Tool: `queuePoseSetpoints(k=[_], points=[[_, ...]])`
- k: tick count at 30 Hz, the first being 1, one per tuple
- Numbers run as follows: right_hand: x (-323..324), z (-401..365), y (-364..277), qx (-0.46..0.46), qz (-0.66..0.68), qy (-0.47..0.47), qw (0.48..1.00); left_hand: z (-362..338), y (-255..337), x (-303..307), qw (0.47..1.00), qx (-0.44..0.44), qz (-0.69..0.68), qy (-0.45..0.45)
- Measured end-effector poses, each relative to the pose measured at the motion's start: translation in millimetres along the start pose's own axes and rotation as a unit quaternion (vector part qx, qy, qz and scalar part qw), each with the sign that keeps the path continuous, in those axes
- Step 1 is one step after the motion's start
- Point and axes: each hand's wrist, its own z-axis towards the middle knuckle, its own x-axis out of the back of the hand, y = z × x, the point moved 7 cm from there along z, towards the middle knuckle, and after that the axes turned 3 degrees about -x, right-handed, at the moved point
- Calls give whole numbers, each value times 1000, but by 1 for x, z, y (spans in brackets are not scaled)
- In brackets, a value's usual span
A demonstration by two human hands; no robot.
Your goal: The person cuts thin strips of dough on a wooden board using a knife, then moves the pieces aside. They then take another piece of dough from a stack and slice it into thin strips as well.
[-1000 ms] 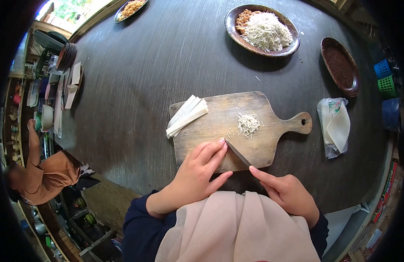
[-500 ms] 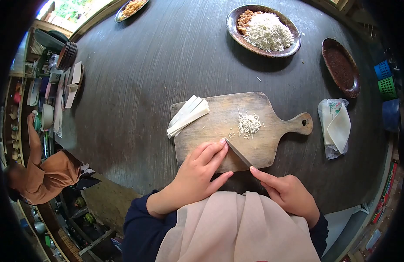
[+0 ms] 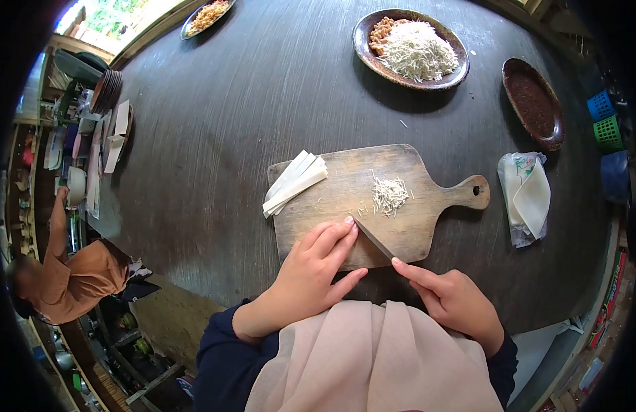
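My right hand (image 3: 452,295) is wrapped round the handle of a knife (image 3: 373,240), index finger laid along its back. The blade slants over a wooden cutting board (image 3: 411,165), its tip touching or very close to the fingertips of my left hand (image 3: 314,268). Those left fingers are pressed together on the board's near edge, the thumb apart; whatever lies under them is hidden. Just beyond the blade sits a small heap of fine white slivers (image 3: 389,196), with a few loose bits beside it. Flat white strips (image 3: 295,182) are stacked at the board's left end.
Right of the board handle lies a plastic packet with white sheets (image 3: 529,199). Farther off stand a plate (image 3: 362,48) heaped with white shreds and brown pieces, a brown oval dish (image 3: 538,103) and another plate (image 3: 225,12). At left, a person (image 3: 91,275) reaches toward shelves.
The knife and both my hands hold nearly the same position. The view has shifted slightly. At left, the other person's hand has moved a little nearer to them.
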Motion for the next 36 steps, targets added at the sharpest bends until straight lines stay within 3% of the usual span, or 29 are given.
queuePoseSetpoints(k=[16,36], points=[[2,-2,-6,32,24,20,999,0,-2,1,1000,2,-8,7],[0,0,-5,-15,29,-8,999,-1,-1,1,1000,2,0,8]])
